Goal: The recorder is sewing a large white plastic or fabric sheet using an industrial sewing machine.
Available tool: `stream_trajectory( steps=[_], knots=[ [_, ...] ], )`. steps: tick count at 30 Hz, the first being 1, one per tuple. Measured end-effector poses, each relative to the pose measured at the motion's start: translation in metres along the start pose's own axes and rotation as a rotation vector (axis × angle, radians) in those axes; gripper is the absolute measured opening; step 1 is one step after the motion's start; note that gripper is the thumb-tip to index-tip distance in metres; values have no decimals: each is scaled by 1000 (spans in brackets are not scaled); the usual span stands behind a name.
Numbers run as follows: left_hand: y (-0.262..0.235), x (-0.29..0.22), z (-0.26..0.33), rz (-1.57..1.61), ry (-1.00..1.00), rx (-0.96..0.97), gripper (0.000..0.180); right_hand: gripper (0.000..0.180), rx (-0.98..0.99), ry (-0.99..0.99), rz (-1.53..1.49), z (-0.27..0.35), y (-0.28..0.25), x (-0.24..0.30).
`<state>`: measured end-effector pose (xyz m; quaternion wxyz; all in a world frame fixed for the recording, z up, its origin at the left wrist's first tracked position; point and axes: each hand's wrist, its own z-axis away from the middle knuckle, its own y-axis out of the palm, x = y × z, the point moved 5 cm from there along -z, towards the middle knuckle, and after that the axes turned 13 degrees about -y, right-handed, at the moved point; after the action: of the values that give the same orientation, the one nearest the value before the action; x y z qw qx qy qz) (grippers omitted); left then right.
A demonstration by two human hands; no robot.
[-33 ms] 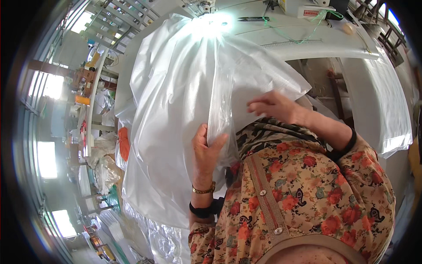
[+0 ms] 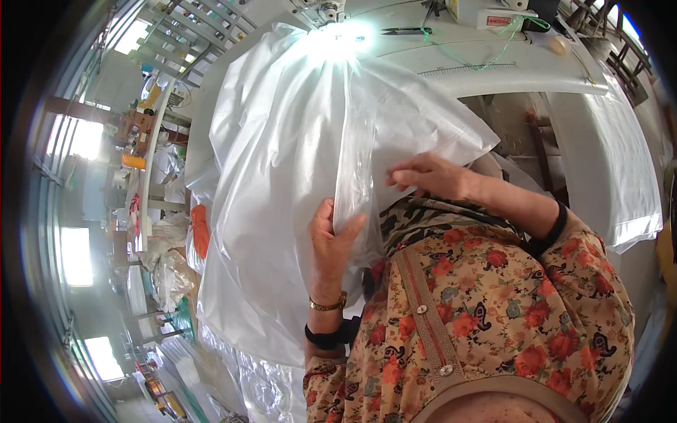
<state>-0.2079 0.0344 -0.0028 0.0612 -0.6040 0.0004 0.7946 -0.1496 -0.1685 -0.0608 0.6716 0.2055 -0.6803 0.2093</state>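
A large translucent white plastic sheet [image 2: 268, 190] hangs in gathered folds from a bright light under the sewing machine head [image 2: 328, 10]. My left hand [image 2: 333, 236] grips the folded strip [image 2: 355, 155] running down its middle, thumb on top and fingers partly hidden by the plastic. To the right of the strip, my right hand [image 2: 434, 176] hovers over the sheet near my lap, fingers loosely bent with nothing visible in them. The part of the sheet under the light is washed out by glare.
Black thread snips [image 2: 407, 30] lie on the white machine table [image 2: 402, 53], with green thread [image 2: 479, 65] and a ruler scale nearby. More plastic sheeting [image 2: 599, 155] drapes at the right. An orange bundle [image 2: 199, 231] and cluttered shelves are at the left.
My right hand has shifted slightly left and down, closer to the folded strip. My left hand keeps its hold in nearly the same place.
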Motion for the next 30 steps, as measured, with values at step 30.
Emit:
stream_trajectory(
  steps=[30],
  knots=[
    [32, -71, -2, -673, 411, -164, 16, 22, -129, -279, -232, 12, 2, 47]
  ],
)
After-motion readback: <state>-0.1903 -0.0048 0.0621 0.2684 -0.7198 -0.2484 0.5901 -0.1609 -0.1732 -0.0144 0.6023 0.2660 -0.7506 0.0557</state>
